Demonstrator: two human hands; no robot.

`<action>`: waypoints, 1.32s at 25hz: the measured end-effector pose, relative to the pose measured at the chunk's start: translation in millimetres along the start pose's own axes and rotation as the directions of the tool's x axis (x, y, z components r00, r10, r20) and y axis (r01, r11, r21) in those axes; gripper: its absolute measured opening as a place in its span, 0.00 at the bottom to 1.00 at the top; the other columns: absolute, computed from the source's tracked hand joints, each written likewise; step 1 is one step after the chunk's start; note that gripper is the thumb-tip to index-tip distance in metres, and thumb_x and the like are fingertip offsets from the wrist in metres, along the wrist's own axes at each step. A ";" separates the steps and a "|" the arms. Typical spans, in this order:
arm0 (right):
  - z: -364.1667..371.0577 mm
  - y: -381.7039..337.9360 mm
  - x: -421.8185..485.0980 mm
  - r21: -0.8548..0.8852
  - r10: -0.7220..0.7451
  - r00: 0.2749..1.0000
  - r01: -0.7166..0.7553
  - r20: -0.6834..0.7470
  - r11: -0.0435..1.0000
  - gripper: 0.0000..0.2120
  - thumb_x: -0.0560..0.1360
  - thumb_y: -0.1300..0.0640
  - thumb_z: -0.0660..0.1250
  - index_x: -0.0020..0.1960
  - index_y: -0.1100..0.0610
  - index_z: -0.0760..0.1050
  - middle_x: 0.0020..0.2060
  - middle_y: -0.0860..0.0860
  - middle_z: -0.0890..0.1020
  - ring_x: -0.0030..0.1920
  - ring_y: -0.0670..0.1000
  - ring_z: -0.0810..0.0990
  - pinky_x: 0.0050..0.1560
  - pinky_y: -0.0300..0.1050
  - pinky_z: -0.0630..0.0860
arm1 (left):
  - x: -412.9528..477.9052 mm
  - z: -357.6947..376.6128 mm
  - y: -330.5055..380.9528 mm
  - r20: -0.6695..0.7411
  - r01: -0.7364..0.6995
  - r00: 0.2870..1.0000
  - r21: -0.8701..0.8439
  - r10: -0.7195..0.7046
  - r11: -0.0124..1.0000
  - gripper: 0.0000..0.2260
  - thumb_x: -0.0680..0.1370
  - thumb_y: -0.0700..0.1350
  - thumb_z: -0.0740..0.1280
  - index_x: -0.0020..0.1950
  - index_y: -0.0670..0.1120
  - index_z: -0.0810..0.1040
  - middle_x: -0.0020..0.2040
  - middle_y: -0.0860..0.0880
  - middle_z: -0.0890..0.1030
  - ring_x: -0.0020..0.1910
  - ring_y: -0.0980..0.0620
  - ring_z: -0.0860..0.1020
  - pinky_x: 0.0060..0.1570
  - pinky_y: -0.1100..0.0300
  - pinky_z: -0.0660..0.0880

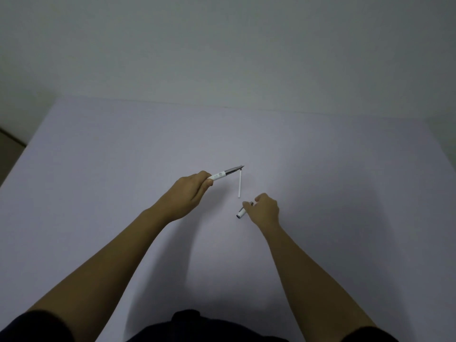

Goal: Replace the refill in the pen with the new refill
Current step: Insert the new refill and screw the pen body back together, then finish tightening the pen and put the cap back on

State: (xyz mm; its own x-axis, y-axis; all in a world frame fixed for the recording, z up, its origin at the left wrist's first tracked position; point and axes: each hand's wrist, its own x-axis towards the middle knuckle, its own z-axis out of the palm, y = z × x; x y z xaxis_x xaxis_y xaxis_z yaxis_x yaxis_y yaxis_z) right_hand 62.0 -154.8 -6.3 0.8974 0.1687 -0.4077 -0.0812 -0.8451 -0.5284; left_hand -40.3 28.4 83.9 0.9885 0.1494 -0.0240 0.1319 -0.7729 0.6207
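My left hand (188,193) grips a white pen (225,173) by its barrel, with the grey grip and tip pointing right and away from me. A thin white refill (239,184) lies on the table just below the pen's tip, running toward me. My right hand (265,209) holds the white pen cap (243,211) at the table surface, its open end facing left and toward me. The two hands are apart, with the refill between them.
The work surface is a pale lilac table (123,169) set against a plain grey wall (222,45). The table's left edge (22,154) drops to a dark floor. My dark sleeves show at the bottom corners.
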 end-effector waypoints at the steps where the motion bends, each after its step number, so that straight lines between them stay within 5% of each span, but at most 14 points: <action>1: 3.8 -1.0 -0.7 0.014 0.023 1.000 -0.022 -0.010 1.000 0.16 0.71 0.54 0.70 0.52 0.66 0.76 0.50 0.62 0.83 0.52 0.60 0.80 0.50 0.47 0.75 | 0.3 -0.4 -0.7 0.003 0.004 1.000 -0.001 -0.004 1.000 0.12 0.81 0.50 0.52 0.49 0.46 0.71 0.32 0.55 0.69 0.30 0.56 0.68 0.30 0.63 0.62; 4: 4.2 -5.6 -0.5 0.104 0.100 0.995 -0.097 -0.023 0.990 0.08 0.70 0.61 0.68 0.46 0.65 0.80 0.46 0.60 0.85 0.47 0.58 0.83 0.38 0.37 0.71 | 1.3 0.4 -2.3 0.016 0.001 1.000 0.007 -0.001 1.000 0.12 0.81 0.51 0.52 0.48 0.46 0.71 0.32 0.54 0.70 0.30 0.55 0.68 0.30 0.63 0.63; 9: -25.8 -17.1 -0.2 0.411 0.159 0.986 -0.123 -0.054 0.903 0.09 0.70 0.59 0.69 0.49 0.60 0.81 0.46 0.56 0.85 0.46 0.54 0.81 0.47 0.43 0.74 | -0.8 5.1 -1.1 0.037 0.004 0.999 0.009 -0.005 1.000 0.12 0.81 0.51 0.51 0.49 0.46 0.71 0.33 0.52 0.71 0.31 0.51 0.70 0.31 0.61 0.65; 11: -46.5 -26.1 0.2 0.615 0.124 0.991 -0.067 -0.051 0.786 0.09 0.69 0.59 0.69 0.48 0.60 0.80 0.43 0.55 0.84 0.38 0.48 0.78 0.43 0.40 0.73 | -1.8 7.3 1.1 0.038 0.007 0.999 0.005 -0.007 1.000 0.13 0.81 0.51 0.51 0.49 0.46 0.72 0.33 0.51 0.72 0.31 0.50 0.70 0.31 0.61 0.65; 13: -65.9 -35.1 -2.1 0.826 0.074 0.997 -0.026 -0.019 0.563 0.06 0.70 0.61 0.70 0.47 0.60 0.79 0.41 0.55 0.82 0.38 0.46 0.78 0.42 0.38 0.75 | -1.8 9.5 5.4 0.018 0.019 1.000 -0.009 -0.019 1.000 0.13 0.81 0.50 0.52 0.50 0.45 0.72 0.34 0.50 0.73 0.31 0.51 0.70 0.32 0.61 0.65; 15: -80.0 -40.8 -5.3 0.923 0.044 0.999 0.005 -0.024 0.385 0.04 0.72 0.62 0.70 0.45 0.56 0.77 0.39 0.52 0.82 0.40 0.46 0.80 0.42 0.36 0.77 | -1.8 11.0 10.4 -0.004 0.033 0.999 -0.031 -0.033 0.999 0.13 0.81 0.50 0.52 0.50 0.45 0.73 0.34 0.49 0.73 0.31 0.51 0.70 0.32 0.61 0.65; 17: -87.3 -43.2 -9.7 0.947 0.007 0.999 0.045 -0.049 0.319 0.07 0.72 0.63 0.70 0.45 0.52 0.77 0.38 0.51 0.82 0.41 0.45 0.81 0.42 0.35 0.77 | -3.1 11.3 14.8 -0.008 0.033 0.999 -0.047 -0.034 0.998 0.13 0.81 0.50 0.53 0.50 0.44 0.73 0.34 0.49 0.74 0.31 0.51 0.70 0.32 0.60 0.65; 26: -86.6 -48.6 -25.5 0.920 -0.089 0.994 0.094 -0.064 0.380 0.06 0.72 0.62 0.70 0.46 0.52 0.79 0.39 0.50 0.83 0.41 0.46 0.82 0.48 0.38 0.77 | -4.8 4.8 22.8 -0.015 0.009 1.000 -0.034 -0.009 0.999 0.13 0.81 0.50 0.52 0.50 0.45 0.73 0.31 0.55 0.70 0.30 0.56 0.69 0.30 0.62 0.64; 33: -69.1 -57.1 -36.0 0.805 -0.136 0.982 0.183 -0.128 0.564 0.06 0.71 0.55 0.71 0.45 0.46 0.77 0.46 0.56 0.85 0.51 0.53 0.83 0.61 0.53 0.77 | 2.9 12.3 30.3 -0.066 0.013 0.998 -0.009 -0.013 1.000 0.13 0.81 0.49 0.53 0.49 0.43 0.73 0.32 0.50 0.72 0.29 0.53 0.68 0.29 0.60 0.63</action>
State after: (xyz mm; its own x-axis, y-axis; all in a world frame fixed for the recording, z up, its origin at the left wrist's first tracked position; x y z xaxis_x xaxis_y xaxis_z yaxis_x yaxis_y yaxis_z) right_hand 64.3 -147.7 90.0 0.9482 0.2155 -0.2334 -0.2309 -0.0370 -0.9723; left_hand -32.5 -2.1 93.0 0.9796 0.1999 0.0192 0.1439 -0.7653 0.6274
